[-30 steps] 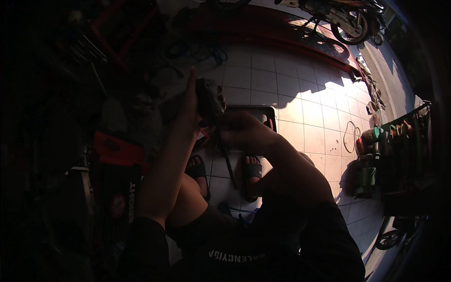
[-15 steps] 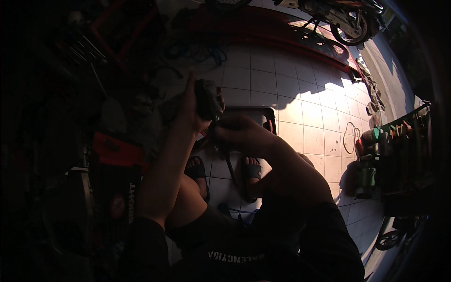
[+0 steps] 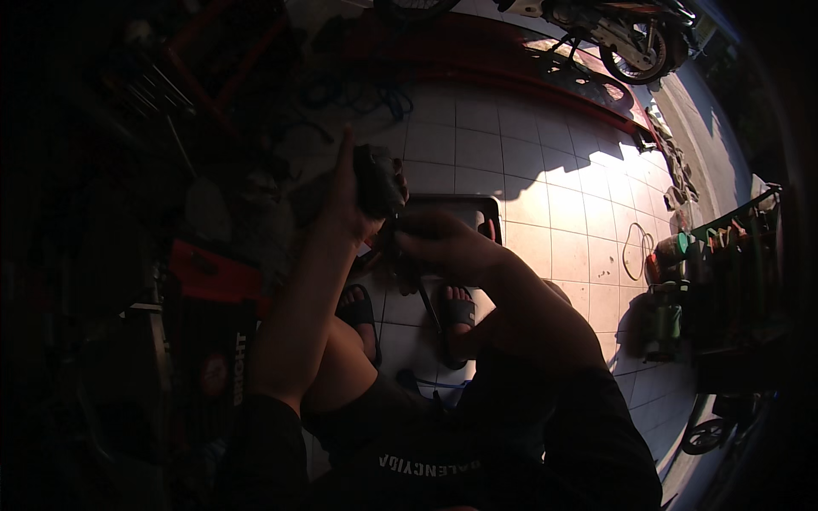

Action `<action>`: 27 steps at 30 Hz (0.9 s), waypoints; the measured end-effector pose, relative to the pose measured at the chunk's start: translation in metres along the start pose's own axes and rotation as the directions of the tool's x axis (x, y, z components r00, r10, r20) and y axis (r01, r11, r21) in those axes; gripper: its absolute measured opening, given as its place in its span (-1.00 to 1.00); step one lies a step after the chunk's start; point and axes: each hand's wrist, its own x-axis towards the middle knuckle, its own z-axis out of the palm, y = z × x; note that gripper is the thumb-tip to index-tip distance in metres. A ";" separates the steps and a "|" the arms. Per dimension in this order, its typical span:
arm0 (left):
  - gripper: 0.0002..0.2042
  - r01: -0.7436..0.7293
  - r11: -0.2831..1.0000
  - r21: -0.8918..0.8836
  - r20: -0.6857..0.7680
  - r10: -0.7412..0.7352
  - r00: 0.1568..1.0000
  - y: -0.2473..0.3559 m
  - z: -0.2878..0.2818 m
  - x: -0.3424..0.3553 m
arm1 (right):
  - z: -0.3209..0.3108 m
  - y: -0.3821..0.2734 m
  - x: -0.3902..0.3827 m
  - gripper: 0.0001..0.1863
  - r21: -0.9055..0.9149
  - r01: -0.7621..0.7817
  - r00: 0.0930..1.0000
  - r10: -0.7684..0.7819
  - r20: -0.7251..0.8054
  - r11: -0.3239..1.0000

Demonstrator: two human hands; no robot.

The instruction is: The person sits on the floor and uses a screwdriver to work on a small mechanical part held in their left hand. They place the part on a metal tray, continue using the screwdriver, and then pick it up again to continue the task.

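Observation:
In the shade before me, my left hand (image 3: 345, 200) is wrapped round a dark, blocky part (image 3: 377, 180) with a rough-looking side; its exact kind is lost in the gloom. My right hand (image 3: 450, 243) is closed just right of and below that part, its fingertips close to the part's lower end. From those fingertips a long, thin dark rod (image 3: 429, 305) slants down between my feet. The right fingers seem pinched on it, though shadow hides the grip. Beneath the hands, a dark tray (image 3: 492, 204) lies on the floor.
A red-and-black tool bag or case (image 3: 213, 274) stands at my left. At the right is a green rack (image 3: 724, 230) holding tools and bottles. A red platform (image 3: 511, 81) crosses the far side, with a motorcycle (image 3: 626, 38) on it. Blue hose (image 3: 388, 100) coils on the tiled floor (image 3: 567, 221).
The lower end of the thin rod has swung slightly right, and my right hand has shifted a little. My left hand keeps the dark part in nearly the same place.

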 end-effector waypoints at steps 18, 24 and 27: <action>-0.26 0.049 0.999 0.019 0.075 -0.050 0.996 0.004 -0.005 0.006 | -0.007 0.018 0.006 -0.55 0.143 0.066 0.998 -0.065 -0.018 0.987; -0.26 -0.005 1.000 0.002 -0.019 0.005 1.000 -0.001 0.000 -0.001 | 0.002 -0.007 -0.002 -0.35 -0.017 -0.033 0.999 0.033 -0.006 0.999; -0.26 -0.027 0.999 0.022 -0.041 0.028 0.999 -0.002 0.003 -0.004 | 0.007 -0.016 -0.005 -0.35 -0.074 -0.077 0.996 0.074 -0.044 0.994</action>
